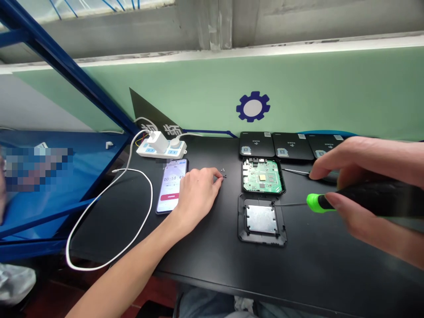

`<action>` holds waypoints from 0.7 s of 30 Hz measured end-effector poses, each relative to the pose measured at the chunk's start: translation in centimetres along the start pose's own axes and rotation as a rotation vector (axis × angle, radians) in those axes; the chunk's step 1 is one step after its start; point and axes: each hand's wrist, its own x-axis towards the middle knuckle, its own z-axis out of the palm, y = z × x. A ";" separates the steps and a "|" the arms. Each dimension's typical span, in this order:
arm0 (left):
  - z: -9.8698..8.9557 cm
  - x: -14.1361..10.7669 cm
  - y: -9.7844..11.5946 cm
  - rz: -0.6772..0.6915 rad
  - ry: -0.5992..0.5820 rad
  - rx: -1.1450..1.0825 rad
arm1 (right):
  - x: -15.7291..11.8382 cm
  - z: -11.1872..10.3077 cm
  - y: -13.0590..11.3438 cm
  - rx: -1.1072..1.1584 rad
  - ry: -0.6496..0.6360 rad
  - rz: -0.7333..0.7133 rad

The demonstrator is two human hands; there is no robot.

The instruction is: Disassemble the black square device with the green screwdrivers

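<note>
My left hand (pixel 198 190) rests on the black table with thumb and forefinger pinched beside a few tiny screws (pixel 223 170); whether a screw is between the fingertips is too small to tell. In my right hand (pixel 357 207) is a black screwdriver (pixel 316 203) with a bright green collar, its thin shaft pointing left over the upper right corner of a black cover (pixel 243 221) with a silver metal plate (pixel 261 219). Just behind the cover lies an open black case holding a green circuit board (pixel 265 176). A second tool (pixel 296 171) lies under my right fingers.
Three closed black boxes (pixel 256 145) line the back edge. A phone (pixel 168 187) showing a timer lies left of my left hand. Behind it is a white power strip (pixel 162 148), its white cable (pixel 151 190) looping leftward. A blue frame (pixel 76 70) stands at left.
</note>
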 end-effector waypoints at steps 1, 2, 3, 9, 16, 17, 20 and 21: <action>0.0 0.0 0.0 0.002 0.005 -0.001 | -0.1 -0.2 -0.3 0.031 0.016 -0.005; 0.1 0.1 0.0 0.004 0.010 -0.001 | -0.1 -0.4 -0.5 0.051 0.021 -0.002; 0.1 0.1 -0.1 0.004 0.013 0.000 | -0.2 -0.6 -0.6 0.055 0.016 0.007; 0.3 0.2 0.0 0.008 0.024 0.012 | -0.2 -0.7 -0.8 0.051 -0.019 0.031; 0.2 0.2 0.2 -0.004 0.014 0.019 | -0.2 -0.4 -0.6 0.081 -0.001 0.019; 0.2 0.2 0.2 -0.003 0.016 0.019 | -0.2 -0.4 -0.6 0.080 -0.002 0.014; 0.3 0.3 0.2 -0.001 0.019 0.022 | -0.2 -0.4 -0.9 0.086 -0.010 0.020; 0.3 0.3 0.2 -0.001 0.019 0.023 | -0.2 -0.4 -1.0 0.095 -0.010 0.028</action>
